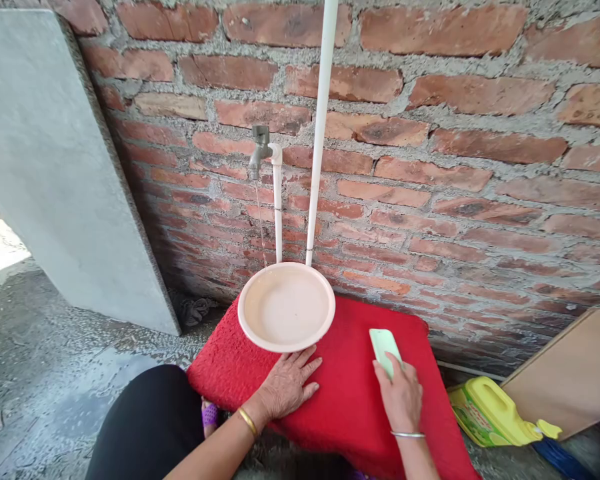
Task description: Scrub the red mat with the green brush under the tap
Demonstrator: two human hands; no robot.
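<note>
A pale pink basin point(257, 331) holding water stands on the red cloth point(360, 400). Water runs in a thin stream from the grey tap point(260, 152) into its far left side. My left hand point(291, 385) rests on the cloth with its fingers spread, the fingertips close to the basin's near rim. Further right, my right hand point(401, 393) has its fingers around a pale green flat oblong thing point(384, 343), low over or on the cloth. Its exact kind and its underside are hidden from me.
A brick wall point(455, 127) rises behind, with a white pipe point(321, 133) running down it. On the left leans a grey slab point(65, 167) over wet floor point(85, 393). A yellow jug point(500, 411) lies at right beside a tan board point(570, 373).
</note>
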